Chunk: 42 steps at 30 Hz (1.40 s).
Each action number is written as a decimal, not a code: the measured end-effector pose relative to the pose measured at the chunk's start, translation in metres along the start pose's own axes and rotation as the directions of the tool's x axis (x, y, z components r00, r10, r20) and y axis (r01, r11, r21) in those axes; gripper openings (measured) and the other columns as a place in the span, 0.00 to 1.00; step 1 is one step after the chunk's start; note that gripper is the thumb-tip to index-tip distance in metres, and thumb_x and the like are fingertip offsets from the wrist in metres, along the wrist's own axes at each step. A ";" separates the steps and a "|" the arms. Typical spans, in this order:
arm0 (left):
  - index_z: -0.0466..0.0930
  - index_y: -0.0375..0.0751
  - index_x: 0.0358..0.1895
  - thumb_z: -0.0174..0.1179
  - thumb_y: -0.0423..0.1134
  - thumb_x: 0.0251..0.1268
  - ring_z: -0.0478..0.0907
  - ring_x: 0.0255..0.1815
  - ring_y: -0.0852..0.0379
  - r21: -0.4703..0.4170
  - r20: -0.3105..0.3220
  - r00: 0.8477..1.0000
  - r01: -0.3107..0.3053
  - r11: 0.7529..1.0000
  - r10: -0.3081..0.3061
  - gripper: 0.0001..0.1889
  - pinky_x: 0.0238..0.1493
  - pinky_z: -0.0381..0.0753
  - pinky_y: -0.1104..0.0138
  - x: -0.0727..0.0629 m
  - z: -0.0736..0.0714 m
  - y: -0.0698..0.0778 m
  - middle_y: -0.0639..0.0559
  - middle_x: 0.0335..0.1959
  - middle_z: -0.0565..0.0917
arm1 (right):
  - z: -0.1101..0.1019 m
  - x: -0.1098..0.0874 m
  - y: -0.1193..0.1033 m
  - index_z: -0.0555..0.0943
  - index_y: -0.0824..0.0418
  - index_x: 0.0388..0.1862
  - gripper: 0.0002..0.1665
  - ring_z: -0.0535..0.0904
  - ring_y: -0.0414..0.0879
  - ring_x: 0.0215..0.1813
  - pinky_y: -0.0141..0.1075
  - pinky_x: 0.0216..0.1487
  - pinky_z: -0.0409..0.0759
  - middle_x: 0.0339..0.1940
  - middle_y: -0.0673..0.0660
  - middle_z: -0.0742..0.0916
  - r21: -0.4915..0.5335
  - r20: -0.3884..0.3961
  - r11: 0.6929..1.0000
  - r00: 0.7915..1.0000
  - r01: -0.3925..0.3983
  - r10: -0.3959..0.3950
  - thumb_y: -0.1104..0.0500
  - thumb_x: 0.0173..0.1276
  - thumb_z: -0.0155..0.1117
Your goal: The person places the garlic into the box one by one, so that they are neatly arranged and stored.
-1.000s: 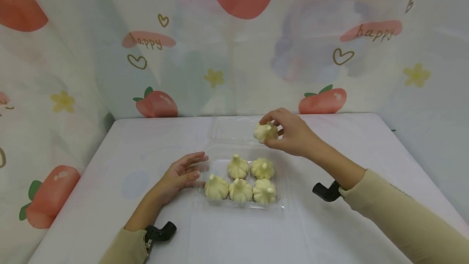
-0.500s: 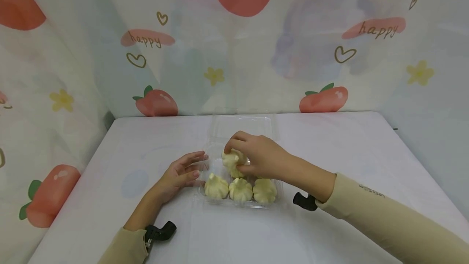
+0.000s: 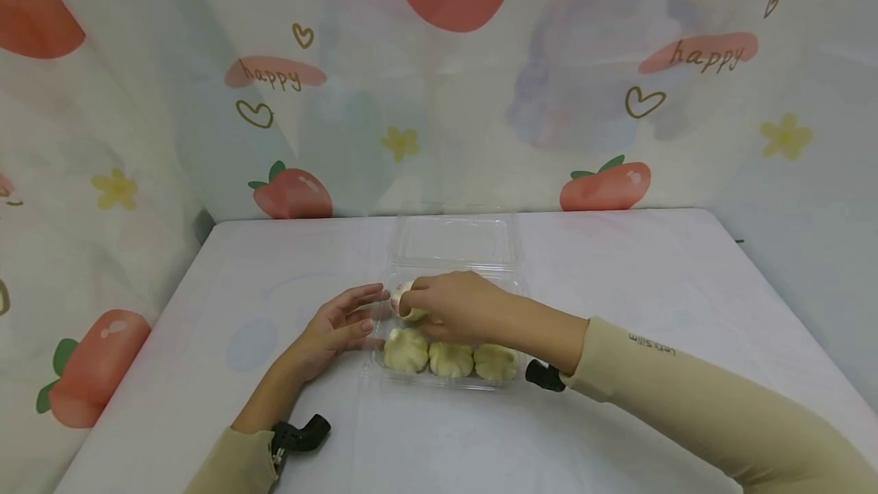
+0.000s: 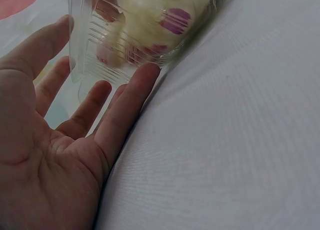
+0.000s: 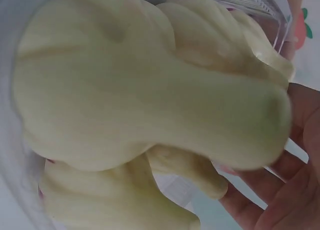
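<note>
A clear plastic clamshell box lies open on the table. Three pale garlic bulbs fill its front row; one bulb looms large in the right wrist view. My right hand reaches over the back row and grips another garlic bulb at the back left compartment. That hand hides the rest of the back row in the head view. My left hand is at the box's left side, fingers extended; in the left wrist view its fingertips touch the ribbed plastic wall.
The box's clear lid lies folded back toward the patterned backdrop. A white cloth covers the table. Black wrist mounts stick out at both sleeves.
My right hand has carried the garlic bulb from above the lid, leftward and down, to the back left compartment. The left hand has stayed in place.
</note>
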<state>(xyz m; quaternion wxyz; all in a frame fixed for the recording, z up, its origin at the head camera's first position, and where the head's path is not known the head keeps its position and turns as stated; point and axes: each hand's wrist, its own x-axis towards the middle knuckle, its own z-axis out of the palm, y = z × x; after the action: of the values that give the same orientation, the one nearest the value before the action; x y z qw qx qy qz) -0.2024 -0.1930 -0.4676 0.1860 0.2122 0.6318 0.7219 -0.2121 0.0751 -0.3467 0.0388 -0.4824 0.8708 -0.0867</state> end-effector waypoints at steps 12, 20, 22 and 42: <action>0.54 0.35 0.77 0.53 0.29 0.75 0.66 0.72 0.43 -0.005 0.003 1.000 -0.010 1.000 0.010 0.31 0.54 0.83 0.49 0.000 -0.001 0.000 0.36 0.76 0.60 | -0.025 -0.022 0.014 0.80 0.46 0.61 0.19 0.81 0.42 0.53 0.43 0.52 0.81 0.61 0.43 0.82 0.143 -0.043 0.981 0.990 -0.127 0.135 0.55 0.72 0.61; 0.54 0.34 0.77 0.54 0.29 0.74 0.67 0.71 0.43 -0.001 0.002 1.000 -0.013 1.000 0.013 0.32 0.54 0.83 0.49 0.003 0.001 0.002 0.34 0.76 0.60 | -0.031 -0.082 0.063 0.77 0.52 0.64 0.24 0.74 0.54 0.67 0.54 0.62 0.76 0.63 0.50 0.81 0.458 -0.290 0.854 0.866 -0.248 0.407 0.55 0.69 0.68; 0.54 0.35 0.77 0.54 0.29 0.74 0.66 0.72 0.42 0.003 0.003 1.000 -0.013 1.000 0.013 0.32 0.54 0.83 0.49 0.003 0.001 0.002 0.34 0.76 0.60 | -0.025 -0.093 0.075 0.76 0.53 0.65 0.26 0.71 0.57 0.70 0.55 0.64 0.75 0.66 0.52 0.79 0.534 -0.300 0.791 0.808 -0.298 0.507 0.54 0.70 0.67; 0.52 0.32 0.77 0.54 0.28 0.74 0.71 0.69 0.50 0.006 0.001 1.000 -0.023 1.000 0.023 0.32 0.54 0.83 0.49 -0.001 0.001 0.001 0.33 0.75 0.59 | 0.052 -0.093 0.117 0.50 0.65 0.81 0.42 0.83 0.34 0.50 0.30 0.47 0.80 0.64 0.68 0.80 0.937 0.082 0.218 0.780 -0.272 0.621 0.57 0.76 0.58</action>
<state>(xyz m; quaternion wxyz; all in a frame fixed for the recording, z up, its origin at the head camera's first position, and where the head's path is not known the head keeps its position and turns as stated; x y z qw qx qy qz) -0.2009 -0.1923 -0.4669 0.1774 0.2204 0.6314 0.7221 -0.2526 0.2091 -0.4214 0.1842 -0.0794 0.7646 -0.6125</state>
